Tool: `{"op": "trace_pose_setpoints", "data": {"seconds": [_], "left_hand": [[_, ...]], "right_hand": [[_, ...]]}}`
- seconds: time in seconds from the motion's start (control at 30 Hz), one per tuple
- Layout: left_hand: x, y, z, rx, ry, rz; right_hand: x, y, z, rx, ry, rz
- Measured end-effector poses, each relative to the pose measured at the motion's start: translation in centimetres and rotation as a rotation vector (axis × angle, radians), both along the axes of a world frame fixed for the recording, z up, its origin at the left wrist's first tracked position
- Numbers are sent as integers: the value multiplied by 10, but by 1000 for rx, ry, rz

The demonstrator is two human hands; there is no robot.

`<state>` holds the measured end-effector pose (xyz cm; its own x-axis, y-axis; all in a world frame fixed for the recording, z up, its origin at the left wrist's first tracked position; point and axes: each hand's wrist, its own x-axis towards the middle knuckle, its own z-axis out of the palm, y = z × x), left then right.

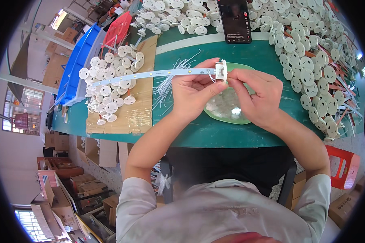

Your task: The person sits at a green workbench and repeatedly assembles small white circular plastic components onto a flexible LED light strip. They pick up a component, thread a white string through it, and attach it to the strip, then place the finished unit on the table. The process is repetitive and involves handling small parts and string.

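Observation:
My left hand point(192, 97) grips a white round plastic cap point(220, 72), which stands on edge. A narrow light strip point(150, 74) dotted with small yellowish LEDs runs leftward from this cap, and short thin wires show at the joint. On the cap's right side my right hand point(258, 95) is closed in a pinch at its face; whatever sits between these fingertips is hidden or too small to name. Beneath both hands lies a pale green bowl point(227, 120) with small shiny contents I cannot make out. Loose white wires point(164, 89) lie left of my left hand.
White caps with strips point(109, 87) pile on a cardboard sheet point(127, 126) at left, beside a blue bin point(79, 60) and red basket point(117, 30). Larger heaps of caps point(308, 73) cover the right and far side. A phone point(234, 20) lies at the back.

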<state>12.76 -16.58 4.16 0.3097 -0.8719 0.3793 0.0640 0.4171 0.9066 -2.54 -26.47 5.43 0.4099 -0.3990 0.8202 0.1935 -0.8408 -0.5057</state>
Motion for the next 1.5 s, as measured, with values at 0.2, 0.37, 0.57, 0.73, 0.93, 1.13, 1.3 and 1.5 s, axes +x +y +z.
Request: {"op": "trace_pose_setpoints", "data": {"seconds": [0.2, 0.37, 0.57, 0.73, 0.93, 1.13, 1.3, 1.5], "left_hand": [[-10, -5, -1, -71, 51, 66], [-1, -6, 3, -9, 188, -47], [-2, -6, 1, -8, 247, -86], [-4, -6, -5, 21, 274, -105], [-3, -5, -6, 55, 249, -92], [-1, -4, 5, 58, 50, -30], [18, -8, 30, 114, -97, 77], [111, 17, 117, 300, -349, 410]], "right_hand": [[4, 3, -4, 75, 15, -45], [10, 1, -5, 320, -50, 88], [6, -2, -1, 177, 3, 31], [4, -3, -3, 69, 8, -12], [3, -6, -4, -11, 41, -35], [1, -5, 2, -19, 35, -22], [9, -12, -1, 87, -37, 31], [-5, -30, 1, 71, -17, -50]]}}
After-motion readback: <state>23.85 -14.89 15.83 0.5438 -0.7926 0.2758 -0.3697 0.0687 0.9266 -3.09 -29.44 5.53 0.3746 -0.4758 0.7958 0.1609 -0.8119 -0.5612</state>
